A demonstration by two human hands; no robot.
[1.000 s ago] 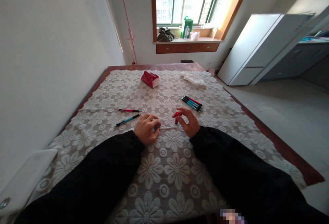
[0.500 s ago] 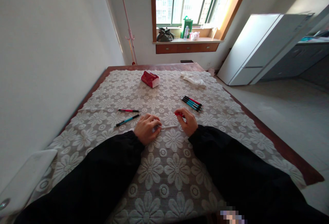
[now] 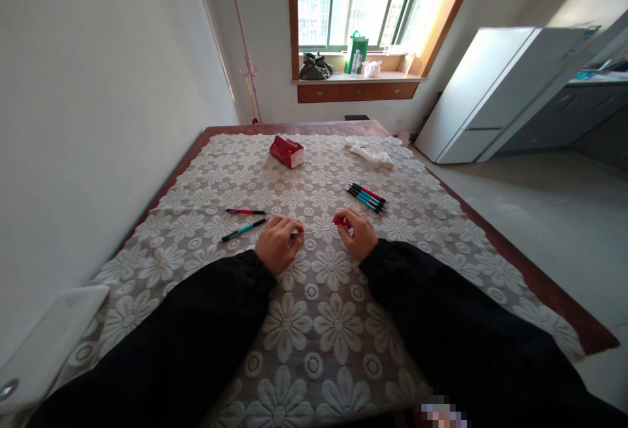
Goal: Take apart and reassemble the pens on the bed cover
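As two hands [image 3: 318, 241] work, two loose pens [image 3: 244, 220], one bundle [image 3: 366, 196]

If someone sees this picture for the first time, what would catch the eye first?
Probably the two hands at the centre of the lace tablecloth: the left hand and the right hand, which pinches a small red pen part. Next, the bundle of pens behind the right hand and the red packet farther back.

My left hand [image 3: 278, 245] pinching a thin refill [image 3: 314, 230], my right hand [image 3: 359, 235] gripping a red pen part [image 3: 339, 221], mid-table, pens [image 3: 366, 196] beyond
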